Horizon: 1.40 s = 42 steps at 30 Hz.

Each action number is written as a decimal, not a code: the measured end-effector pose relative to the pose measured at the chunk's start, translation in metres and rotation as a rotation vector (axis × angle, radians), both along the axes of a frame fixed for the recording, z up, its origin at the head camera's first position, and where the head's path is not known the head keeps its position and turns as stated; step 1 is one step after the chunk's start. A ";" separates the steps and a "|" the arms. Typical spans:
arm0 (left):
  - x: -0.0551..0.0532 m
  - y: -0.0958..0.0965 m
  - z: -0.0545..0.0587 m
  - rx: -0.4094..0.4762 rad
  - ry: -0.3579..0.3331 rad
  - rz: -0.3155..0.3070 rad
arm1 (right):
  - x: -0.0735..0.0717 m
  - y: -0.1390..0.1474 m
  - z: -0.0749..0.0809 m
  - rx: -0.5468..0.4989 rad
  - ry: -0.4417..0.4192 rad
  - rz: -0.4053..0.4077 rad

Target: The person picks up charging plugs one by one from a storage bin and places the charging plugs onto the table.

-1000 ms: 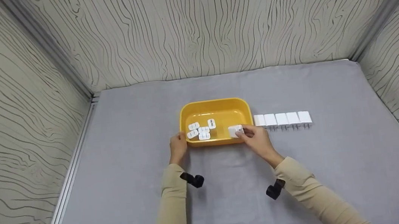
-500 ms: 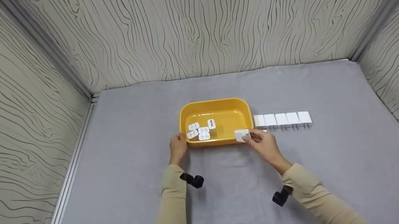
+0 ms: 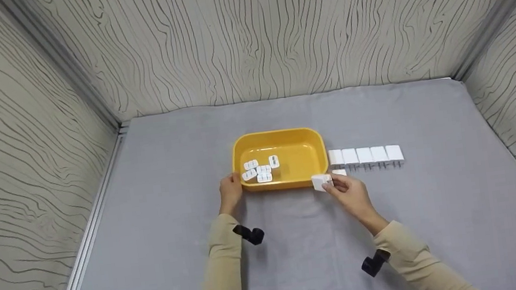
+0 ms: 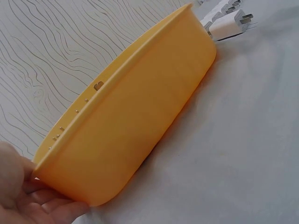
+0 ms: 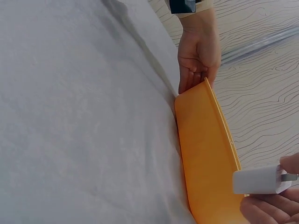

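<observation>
My left hand grips the near left corner of a yellow plastic tub, thumb at the rim and fingers against the outer wall below, as the left wrist view shows. Several white chargers lie at the tub's left side, most with prongs up. Between thumb and fingers my right hand pinches another white charger, just outside the tub's near right corner. Its metal prongs point toward the hand.
Right of the tub, several white chargers stand side by side in a row, prongs toward me. One more charger sits in front of the row's left end, partly behind my right hand. Patterned walls enclose the grey cloth-covered table.
My right hand has carried its charger from over the tub's right part toward me and to the right, past the rim. The left hand and tub stay in place.
</observation>
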<state>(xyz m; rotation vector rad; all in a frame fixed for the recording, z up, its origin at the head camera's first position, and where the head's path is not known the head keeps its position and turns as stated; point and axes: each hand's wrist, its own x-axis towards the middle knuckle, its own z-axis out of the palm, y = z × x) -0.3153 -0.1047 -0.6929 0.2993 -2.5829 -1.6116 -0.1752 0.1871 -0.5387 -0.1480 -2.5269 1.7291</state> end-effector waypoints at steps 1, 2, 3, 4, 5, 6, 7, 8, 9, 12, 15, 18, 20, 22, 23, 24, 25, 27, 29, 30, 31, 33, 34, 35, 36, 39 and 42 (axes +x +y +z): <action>0.001 0.001 0.003 -0.017 -0.021 0.012 | 0.001 0.001 0.001 -0.002 -0.002 0.002; 0.003 0.001 0.005 -0.020 -0.024 0.013 | 0.003 0.002 0.001 -0.005 -0.006 0.002; 0.003 0.002 0.005 -0.028 -0.001 0.029 | 0.004 0.003 0.002 -0.007 -0.009 0.002; 0.004 0.002 0.006 -0.012 0.003 0.031 | 0.005 0.004 0.002 -0.008 -0.010 0.003; 0.006 0.003 0.011 -0.012 -0.020 0.025 | 0.005 0.005 0.002 -0.009 -0.012 0.002; 0.008 0.004 0.019 -0.013 -0.050 0.023 | 0.006 0.006 0.001 -0.004 -0.012 0.000; 0.008 0.004 0.020 0.000 -0.070 0.021 | 0.006 0.007 0.001 -0.003 -0.013 -0.002; 0.006 0.004 0.016 0.002 -0.070 0.023 | 0.007 0.009 0.000 -0.001 -0.015 -0.005; 0.004 0.003 0.013 0.002 -0.082 0.022 | 0.007 0.010 0.000 0.006 -0.018 -0.008; -0.006 -0.002 -0.011 0.013 -0.065 0.018 | 0.008 0.013 -0.002 0.026 -0.032 -0.020; -0.011 -0.005 -0.023 0.028 -0.032 0.009 | 0.008 0.016 -0.002 0.041 -0.050 -0.029; 0.016 0.003 0.031 0.036 -0.059 0.010 | 0.008 0.019 -0.003 0.049 -0.043 -0.031; 0.040 0.013 0.082 0.027 -0.100 0.033 | 0.008 0.021 -0.003 0.056 -0.034 -0.030; 0.064 0.021 0.130 0.020 -0.136 0.046 | 0.007 0.023 -0.003 0.061 -0.025 -0.031; 0.070 0.023 0.139 0.018 -0.134 0.043 | 0.007 0.024 -0.003 0.059 -0.020 -0.031; 0.070 0.024 0.141 0.016 -0.147 0.049 | 0.007 0.025 -0.003 0.056 -0.018 -0.032; 0.070 0.024 0.141 0.024 -0.152 0.050 | 0.007 0.026 -0.002 0.055 -0.019 -0.032; 0.069 0.023 0.139 0.035 -0.149 0.039 | 0.007 0.028 -0.002 0.055 -0.021 -0.035; 0.062 0.020 0.123 0.034 -0.151 0.037 | 0.008 0.031 -0.001 0.055 -0.022 -0.037; 0.061 0.020 0.122 0.039 -0.157 0.038 | 0.008 0.032 -0.002 0.057 -0.024 -0.038; 0.061 0.020 0.123 0.037 -0.157 0.038 | 0.008 0.032 -0.001 0.061 -0.027 -0.041; 0.061 0.020 0.123 0.039 -0.160 0.039 | 0.008 0.035 -0.002 0.064 -0.025 -0.049; 0.061 0.020 0.123 0.040 -0.160 0.039 | 0.008 0.036 -0.002 0.065 -0.025 -0.051; 0.061 0.020 0.123 0.044 -0.162 0.039 | 0.008 0.037 -0.002 0.073 -0.023 -0.052; 0.061 0.020 0.123 0.045 -0.161 0.039 | 0.008 0.038 -0.003 0.079 -0.021 -0.055; 0.062 0.020 0.124 0.046 -0.151 0.036 | 0.008 0.041 -0.003 0.101 -0.017 -0.063; 0.062 0.019 0.122 0.028 -0.134 0.029 | 0.009 0.044 -0.003 0.122 -0.021 -0.073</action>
